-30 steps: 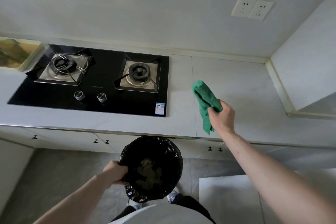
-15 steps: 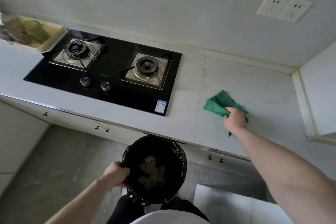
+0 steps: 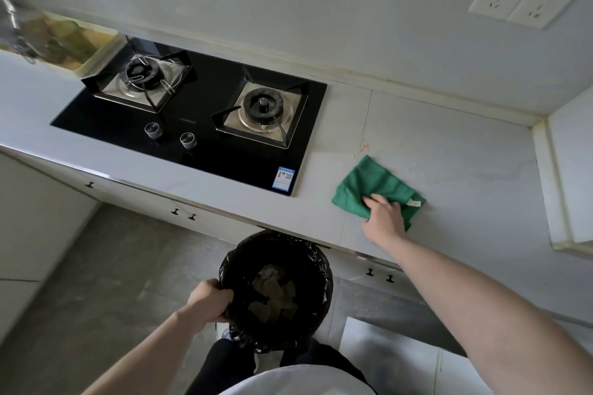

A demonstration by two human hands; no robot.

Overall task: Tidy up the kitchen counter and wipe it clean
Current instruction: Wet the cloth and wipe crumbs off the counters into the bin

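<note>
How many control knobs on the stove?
2. Both at the stove's front edge: left knob below the left burner, right knob beside it, toward the middle. None look hidden.

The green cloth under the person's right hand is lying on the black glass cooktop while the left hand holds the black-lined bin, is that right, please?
Not quite. The head view shows the green cloth lying on the pale grey countertop, to the right of the black glass cooktop, not on it. The rest stands: the right hand is on the cloth and the left hand holds the black-lined bin by its rim.
</note>
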